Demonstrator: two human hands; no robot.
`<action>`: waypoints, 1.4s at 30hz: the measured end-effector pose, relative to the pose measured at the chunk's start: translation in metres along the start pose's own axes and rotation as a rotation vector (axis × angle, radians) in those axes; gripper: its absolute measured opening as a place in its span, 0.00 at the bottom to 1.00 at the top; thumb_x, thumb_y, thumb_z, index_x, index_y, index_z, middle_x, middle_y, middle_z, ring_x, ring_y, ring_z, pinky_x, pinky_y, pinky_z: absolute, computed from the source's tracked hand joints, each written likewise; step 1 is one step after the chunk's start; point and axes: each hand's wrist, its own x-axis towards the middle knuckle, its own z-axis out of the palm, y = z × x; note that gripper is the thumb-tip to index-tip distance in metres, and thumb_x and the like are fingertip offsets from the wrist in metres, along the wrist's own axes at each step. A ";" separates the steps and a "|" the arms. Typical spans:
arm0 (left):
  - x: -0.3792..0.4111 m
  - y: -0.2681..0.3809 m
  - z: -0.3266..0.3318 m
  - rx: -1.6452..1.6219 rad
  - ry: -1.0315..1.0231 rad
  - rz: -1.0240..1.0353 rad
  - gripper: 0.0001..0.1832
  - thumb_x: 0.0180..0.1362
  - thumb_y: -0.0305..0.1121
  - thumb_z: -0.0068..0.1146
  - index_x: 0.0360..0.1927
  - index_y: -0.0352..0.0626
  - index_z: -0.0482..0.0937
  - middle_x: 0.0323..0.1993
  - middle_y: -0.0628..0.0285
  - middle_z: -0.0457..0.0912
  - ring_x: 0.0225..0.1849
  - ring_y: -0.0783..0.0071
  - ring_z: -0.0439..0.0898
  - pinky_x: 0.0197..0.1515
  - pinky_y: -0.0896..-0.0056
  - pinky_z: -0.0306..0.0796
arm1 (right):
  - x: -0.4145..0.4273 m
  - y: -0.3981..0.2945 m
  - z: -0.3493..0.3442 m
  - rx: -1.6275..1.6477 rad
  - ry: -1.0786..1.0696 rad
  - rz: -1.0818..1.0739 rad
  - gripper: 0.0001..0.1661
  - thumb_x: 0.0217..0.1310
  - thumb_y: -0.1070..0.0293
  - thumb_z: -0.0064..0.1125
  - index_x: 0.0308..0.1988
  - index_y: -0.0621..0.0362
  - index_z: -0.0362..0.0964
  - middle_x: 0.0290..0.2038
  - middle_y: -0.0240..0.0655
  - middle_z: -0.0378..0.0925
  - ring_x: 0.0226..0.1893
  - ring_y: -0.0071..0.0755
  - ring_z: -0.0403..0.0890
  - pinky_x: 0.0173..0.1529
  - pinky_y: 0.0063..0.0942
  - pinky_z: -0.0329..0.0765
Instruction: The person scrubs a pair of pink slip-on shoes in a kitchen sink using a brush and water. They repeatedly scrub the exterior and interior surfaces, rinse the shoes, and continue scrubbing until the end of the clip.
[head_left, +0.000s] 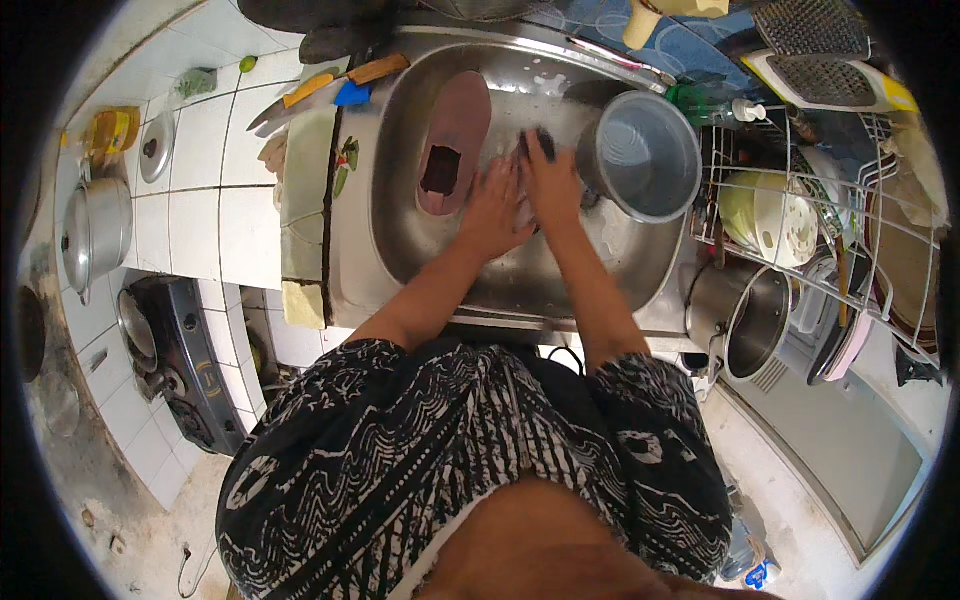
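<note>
My left hand (491, 214) reaches into the steel sink (517, 281), its fingers extended and close together, pressed against a pale pinkish thing (525, 214) mostly covered by both hands. My right hand (553, 184) is beside it, with its fingers curled around a small dark object (547, 144), perhaps a brush; its shape is mostly hidden. Left of my hands, a mauve shoe-shaped item (459, 112) lies lengthwise, with a dark rectangular area near its close end. To the right stands a grey plastic basin (649, 157), apparently with water in it.
Knives (307, 94) lie by the sink's left rim, and a toothbrush (622, 58) along its back. On the right are a green pump bottle (705, 103), a wire dish rack (780, 184) with bowls and a steel pot (739, 322). A stove (187, 360) stands at left.
</note>
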 end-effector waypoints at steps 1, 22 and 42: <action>-0.001 0.000 -0.004 0.016 -0.036 -0.020 0.52 0.46 0.56 0.55 0.64 0.27 0.48 0.68 0.44 0.41 0.71 0.51 0.40 0.68 0.46 0.37 | -0.019 -0.005 -0.005 -0.011 -0.059 0.009 0.26 0.59 0.54 0.51 0.58 0.34 0.61 0.39 0.53 0.64 0.32 0.57 0.76 0.33 0.42 0.78; 0.001 0.004 0.001 -0.023 0.020 -0.020 0.54 0.46 0.57 0.55 0.65 0.27 0.44 0.68 0.42 0.39 0.70 0.49 0.40 0.68 0.48 0.39 | 0.057 0.003 0.006 -0.006 -0.061 0.120 0.28 0.59 0.53 0.51 0.60 0.29 0.58 0.42 0.53 0.63 0.37 0.53 0.76 0.35 0.43 0.78; 0.002 -0.001 0.009 -0.124 0.161 -0.066 0.56 0.43 0.50 0.61 0.65 0.28 0.39 0.66 0.39 0.44 0.68 0.46 0.46 0.67 0.47 0.44 | -0.004 -0.006 -0.003 0.048 -0.165 0.114 0.27 0.59 0.53 0.50 0.59 0.32 0.61 0.40 0.53 0.65 0.35 0.55 0.77 0.35 0.44 0.77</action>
